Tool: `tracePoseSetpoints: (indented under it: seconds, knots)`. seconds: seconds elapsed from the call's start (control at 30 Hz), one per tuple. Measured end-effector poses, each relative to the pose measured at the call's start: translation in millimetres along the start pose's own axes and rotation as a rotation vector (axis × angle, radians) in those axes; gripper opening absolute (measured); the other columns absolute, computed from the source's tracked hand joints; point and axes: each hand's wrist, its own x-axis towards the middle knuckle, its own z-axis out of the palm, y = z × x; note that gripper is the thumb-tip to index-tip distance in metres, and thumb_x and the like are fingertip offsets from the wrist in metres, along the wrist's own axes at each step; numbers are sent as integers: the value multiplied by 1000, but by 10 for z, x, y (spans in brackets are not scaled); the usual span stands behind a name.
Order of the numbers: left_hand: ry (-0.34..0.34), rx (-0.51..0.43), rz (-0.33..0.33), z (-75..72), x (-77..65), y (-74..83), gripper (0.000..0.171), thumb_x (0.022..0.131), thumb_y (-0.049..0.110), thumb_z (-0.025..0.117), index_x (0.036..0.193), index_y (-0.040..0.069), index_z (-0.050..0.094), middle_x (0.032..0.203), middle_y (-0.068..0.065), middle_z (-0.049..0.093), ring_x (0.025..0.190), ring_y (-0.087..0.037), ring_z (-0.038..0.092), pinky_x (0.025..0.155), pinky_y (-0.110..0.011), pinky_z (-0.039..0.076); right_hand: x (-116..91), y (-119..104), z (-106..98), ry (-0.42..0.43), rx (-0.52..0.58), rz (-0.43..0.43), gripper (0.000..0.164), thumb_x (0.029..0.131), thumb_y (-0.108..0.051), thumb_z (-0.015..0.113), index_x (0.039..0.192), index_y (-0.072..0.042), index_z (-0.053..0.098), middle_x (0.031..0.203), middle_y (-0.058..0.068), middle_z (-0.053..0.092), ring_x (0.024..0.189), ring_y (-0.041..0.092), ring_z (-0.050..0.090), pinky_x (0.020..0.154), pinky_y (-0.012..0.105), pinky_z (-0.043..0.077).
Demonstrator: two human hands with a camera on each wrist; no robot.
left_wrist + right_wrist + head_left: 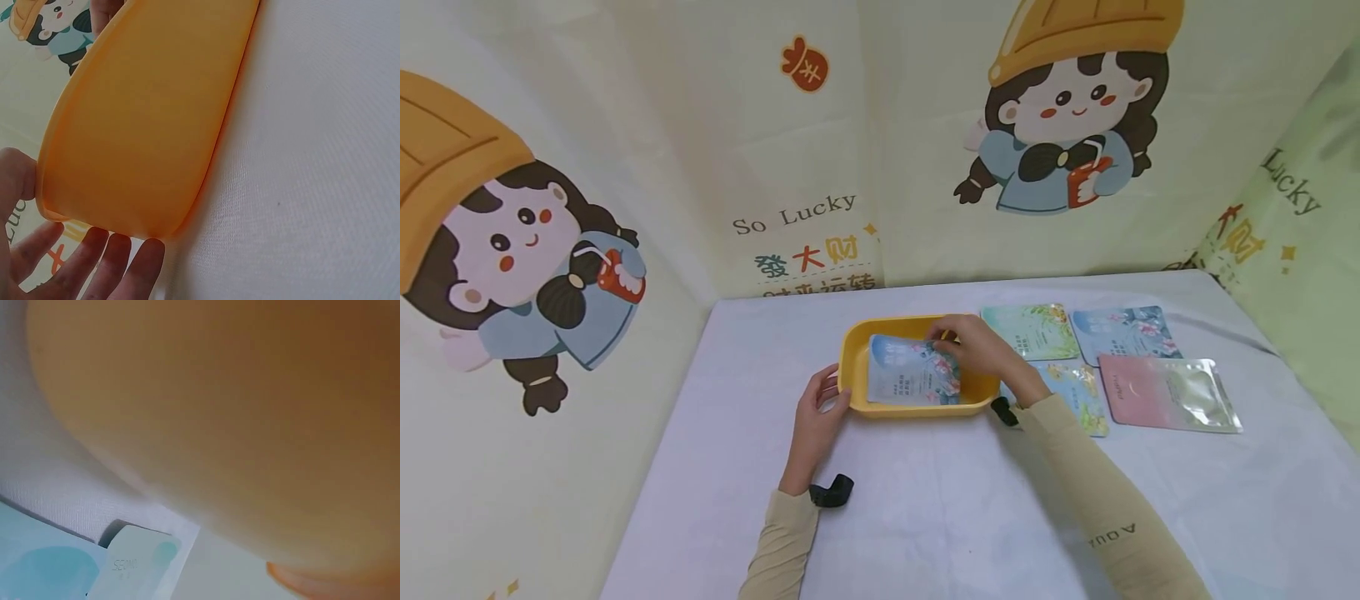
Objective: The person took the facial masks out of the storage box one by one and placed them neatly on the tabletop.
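A yellow plastic tray (917,411) lies on the white-covered table. My left hand (820,412) grips its left end; in the left wrist view the thumb lies at the rim and the fingertips of the left hand (81,262) touch the outer wall of the tray (144,125). A blue floral face mask packet (906,375) is inside the tray, and my right hand (973,343) pinches its upper right part. The tray wall (206,425) fills most of the right wrist view, blurred, and hides the packet there.
Right of the tray lie a green packet (1026,329), a blue packet (1123,332), a yellow-blue packet (1075,392) partly under the right arm, and a pink-silver packet (1168,393). A printed cloth backdrop (917,167) rises behind the table.
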Motion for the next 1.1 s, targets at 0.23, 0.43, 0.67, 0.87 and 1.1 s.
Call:
tracePoseSetpoints:
  seconds: [0.23, 0.43, 0.67, 0.87, 1.1]
  knots:
    - [-7, 9, -9, -15, -6, 17, 46, 96, 22, 66, 139, 24, 53, 131, -5, 59, 119, -21, 58, 104, -42, 50, -31, -2, -79, 0, 58, -18, 13, 95, -5, 65, 104, -9, 72, 103, 3, 71, 90, 19, 64, 82, 34, 57]
    - [-7, 24, 5, -25, -9, 23, 46, 96, 24, 66, 140, 24, 52, 132, -5, 59, 120, -21, 58, 102, -40, 51, -83, -3, -183, 18, 82, -23, 12, 95, -6, 65, 103, -11, 73, 102, 2, 71, 89, 19, 63, 81, 33, 57]
    - [-22, 10, 10, -22, -38, 74, 47, 97, 22, 65, 142, 19, 52, 133, -11, 58, 122, -26, 58, 102, -45, 50, -185, -69, -352, 38, 124, 7, 13, 94, -6, 66, 105, -10, 72, 105, 5, 71, 92, 21, 64, 82, 36, 58]
    - [-7, 21, 16, -32, -30, 32, 46, 96, 25, 66, 140, 23, 53, 132, -8, 59, 120, -25, 58, 101, -44, 52, -241, -113, -484, 48, 122, 27, 15, 93, -7, 67, 107, -9, 73, 108, 8, 71, 94, 23, 63, 83, 42, 57]
    - [-14, 21, 33, -24, -20, 7, 46, 96, 24, 66, 140, 21, 53, 131, -9, 59, 119, -25, 59, 99, -41, 53, -341, -33, -594, 53, 140, 37, 16, 93, -11, 69, 108, -10, 74, 108, 8, 71, 92, 23, 64, 75, 31, 59]
